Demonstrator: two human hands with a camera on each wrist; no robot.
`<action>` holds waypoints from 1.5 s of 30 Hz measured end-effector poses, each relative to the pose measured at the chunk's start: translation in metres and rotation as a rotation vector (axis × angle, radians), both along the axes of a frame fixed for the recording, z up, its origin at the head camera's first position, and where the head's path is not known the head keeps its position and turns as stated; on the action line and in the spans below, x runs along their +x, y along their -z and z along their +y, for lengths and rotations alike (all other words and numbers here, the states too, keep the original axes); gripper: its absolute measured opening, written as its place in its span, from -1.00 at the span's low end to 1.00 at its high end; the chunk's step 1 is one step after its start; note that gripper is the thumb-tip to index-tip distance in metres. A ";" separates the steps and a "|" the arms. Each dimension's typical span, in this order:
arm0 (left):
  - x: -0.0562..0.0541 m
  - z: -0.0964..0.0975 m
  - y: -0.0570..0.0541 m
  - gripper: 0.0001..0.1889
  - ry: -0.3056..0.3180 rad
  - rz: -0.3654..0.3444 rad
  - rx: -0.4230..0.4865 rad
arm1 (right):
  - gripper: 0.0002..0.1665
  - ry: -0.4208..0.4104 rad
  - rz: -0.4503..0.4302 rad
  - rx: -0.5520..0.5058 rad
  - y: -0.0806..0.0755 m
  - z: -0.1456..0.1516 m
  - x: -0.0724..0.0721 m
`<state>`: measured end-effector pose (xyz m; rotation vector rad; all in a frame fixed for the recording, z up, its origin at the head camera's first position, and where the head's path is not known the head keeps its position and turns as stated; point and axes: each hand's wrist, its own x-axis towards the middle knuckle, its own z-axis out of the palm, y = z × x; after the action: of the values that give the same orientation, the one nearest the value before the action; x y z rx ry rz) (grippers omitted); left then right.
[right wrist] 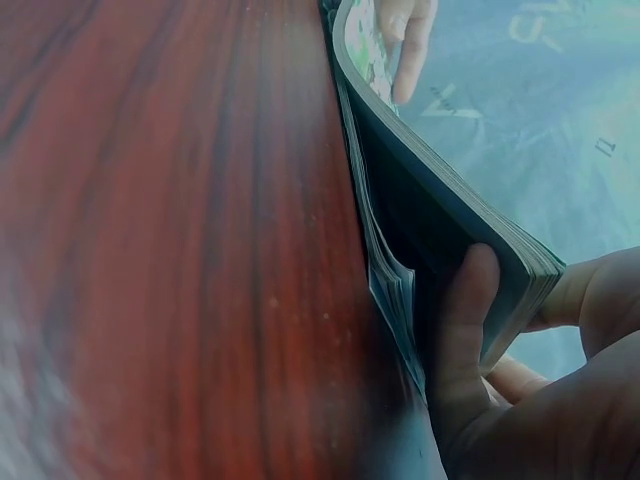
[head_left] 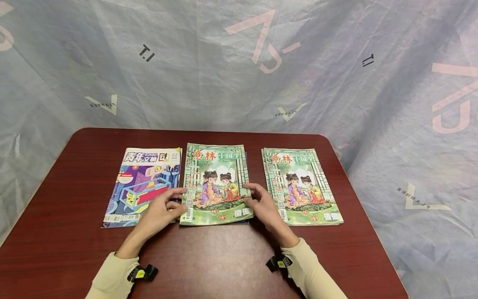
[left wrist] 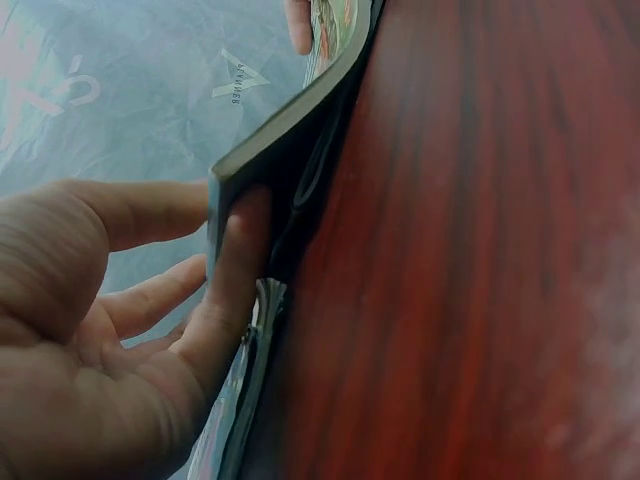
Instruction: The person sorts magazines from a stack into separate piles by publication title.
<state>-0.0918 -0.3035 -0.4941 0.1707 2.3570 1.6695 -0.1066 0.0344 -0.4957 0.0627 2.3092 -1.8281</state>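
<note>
The middle green magazine, with two drawn children on its cover, is held at both side edges. My left hand pinches its left edge, and my right hand grips the right one. Both wrist views show the magazine's sides lifted and bent upward, one digit of the left hand and one of the right hand underneath. Below it lies another magazine, mostly hidden; a dark blue edge of it peeks out in the head view.
At the left lies a purple magazine, partly behind my left hand. A stack of green magazines with the same cover is on the right. All rest on a dark red table; a grey printed curtain hangs behind.
</note>
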 end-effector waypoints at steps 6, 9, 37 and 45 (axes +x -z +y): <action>0.000 0.001 0.001 -0.37 0.010 0.012 0.005 | -0.44 0.005 -0.007 -0.027 -0.001 -0.001 0.001; 0.000 0.001 0.001 -0.35 0.006 0.009 0.001 | -0.44 0.003 -0.011 -0.039 -0.002 -0.001 0.000; 0.003 0.005 -0.007 -0.31 -0.034 0.019 -0.018 | -0.37 0.029 0.041 -0.116 -0.006 -0.001 0.003; 0.006 0.012 -0.014 -0.30 -0.054 0.059 0.015 | -0.34 0.069 0.086 -0.121 -0.011 0.000 0.004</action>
<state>-0.0859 -0.2911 -0.4802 0.1624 2.4136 1.7296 -0.1030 0.0340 -0.4847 0.0476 2.2734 -2.0394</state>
